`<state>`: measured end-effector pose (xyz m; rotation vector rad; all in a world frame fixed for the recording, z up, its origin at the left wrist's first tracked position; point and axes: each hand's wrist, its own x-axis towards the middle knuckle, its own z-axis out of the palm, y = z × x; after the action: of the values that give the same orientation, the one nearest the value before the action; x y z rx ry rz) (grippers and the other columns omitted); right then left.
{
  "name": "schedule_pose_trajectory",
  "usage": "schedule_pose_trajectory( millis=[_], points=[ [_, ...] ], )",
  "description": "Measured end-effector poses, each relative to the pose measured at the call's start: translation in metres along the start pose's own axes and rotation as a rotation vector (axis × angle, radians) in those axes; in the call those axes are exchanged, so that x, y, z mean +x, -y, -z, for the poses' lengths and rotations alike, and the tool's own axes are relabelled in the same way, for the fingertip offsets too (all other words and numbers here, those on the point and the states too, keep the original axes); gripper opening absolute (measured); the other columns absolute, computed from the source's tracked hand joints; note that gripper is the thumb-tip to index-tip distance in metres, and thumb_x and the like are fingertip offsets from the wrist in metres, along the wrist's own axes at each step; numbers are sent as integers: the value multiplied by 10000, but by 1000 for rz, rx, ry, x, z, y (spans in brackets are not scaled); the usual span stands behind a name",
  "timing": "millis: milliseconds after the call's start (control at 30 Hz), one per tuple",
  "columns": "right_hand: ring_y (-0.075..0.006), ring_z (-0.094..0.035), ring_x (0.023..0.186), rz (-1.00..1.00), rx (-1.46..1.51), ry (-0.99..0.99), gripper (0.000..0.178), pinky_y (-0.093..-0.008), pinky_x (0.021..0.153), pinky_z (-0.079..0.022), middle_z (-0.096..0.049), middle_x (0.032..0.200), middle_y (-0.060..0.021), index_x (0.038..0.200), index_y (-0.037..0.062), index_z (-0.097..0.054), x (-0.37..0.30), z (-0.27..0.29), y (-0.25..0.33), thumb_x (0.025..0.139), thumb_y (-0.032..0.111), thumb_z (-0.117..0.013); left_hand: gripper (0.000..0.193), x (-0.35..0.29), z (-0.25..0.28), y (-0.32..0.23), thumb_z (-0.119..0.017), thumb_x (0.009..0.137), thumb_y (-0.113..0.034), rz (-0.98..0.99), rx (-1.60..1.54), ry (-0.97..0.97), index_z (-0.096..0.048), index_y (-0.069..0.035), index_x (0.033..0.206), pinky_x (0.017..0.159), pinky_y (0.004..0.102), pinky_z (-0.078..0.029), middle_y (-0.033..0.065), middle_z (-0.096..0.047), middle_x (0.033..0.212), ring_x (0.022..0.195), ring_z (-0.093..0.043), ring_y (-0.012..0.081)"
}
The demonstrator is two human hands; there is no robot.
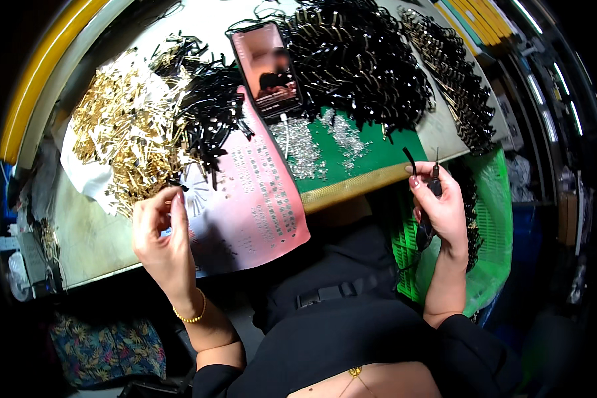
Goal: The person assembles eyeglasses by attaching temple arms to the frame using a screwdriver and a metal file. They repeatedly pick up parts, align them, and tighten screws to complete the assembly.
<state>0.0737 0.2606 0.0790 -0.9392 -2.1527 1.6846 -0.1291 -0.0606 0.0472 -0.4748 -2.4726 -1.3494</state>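
Observation:
My left hand (162, 239) is raised at the near edge of a pile of small gold metal pieces (126, 126). Its thumb and fingertips are closed together, and a small dark bit shows by them, too small to name. On the right, my right hand (444, 209) grips a slim black tool with a thin metal tip (436, 174), pointing up. A short black strap (409, 159) sticks up from the thumb and finger of that same hand. Black straps (209, 99) lie heaped beside the gold pieces. Tiny shiny clear or silvery pieces (298, 149) are scattered on a green mat (395, 149).
A phone (266, 69) with a lit screen and a white cable stands at the back middle. Bundles of black straps with gold parts (358, 60) lie behind the mat. A pink printed sheet (265, 199) overhangs the table's front edge. A green basket (497, 225) stands at right.

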Motion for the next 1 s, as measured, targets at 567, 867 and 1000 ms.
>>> schedule_pose_trajectory(
  millis=[567, 867, 1000],
  points=[
    [-52, -553, 765, 135, -55, 463, 139, -219, 706, -463, -641, 840, 2, 1042, -22, -677, -24, -48, 35, 933, 62, -694, 323, -63, -50, -34, -464, 1096, -194, 565, -1192, 758, -553, 2, 1337, 472, 183, -305, 37, -634, 884, 548, -420, 21],
    [-67, -578, 784, 89, -127, 495, 122, -246, 666, -482, -666, 842, -37, 956, -18, -637, -14, -67, 67, 933, 83, -701, 400, -56, -35, -34, -474, 1085, -151, 458, -1140, 949, -483, -4, 1457, 503, 168, -357, 40, -649, 1103, 618, -542, 30],
    [-72, -588, 757, 130, -147, 479, 143, -256, 616, -497, -684, 841, -53, 948, -19, -626, -15, -67, 61, 927, 101, -701, 377, -47, -33, -36, -465, 1068, -68, 394, -1077, 1011, -518, 19, 1431, 638, 185, -455, 54, -660, 1175, 656, -536, 50]
  ],
)
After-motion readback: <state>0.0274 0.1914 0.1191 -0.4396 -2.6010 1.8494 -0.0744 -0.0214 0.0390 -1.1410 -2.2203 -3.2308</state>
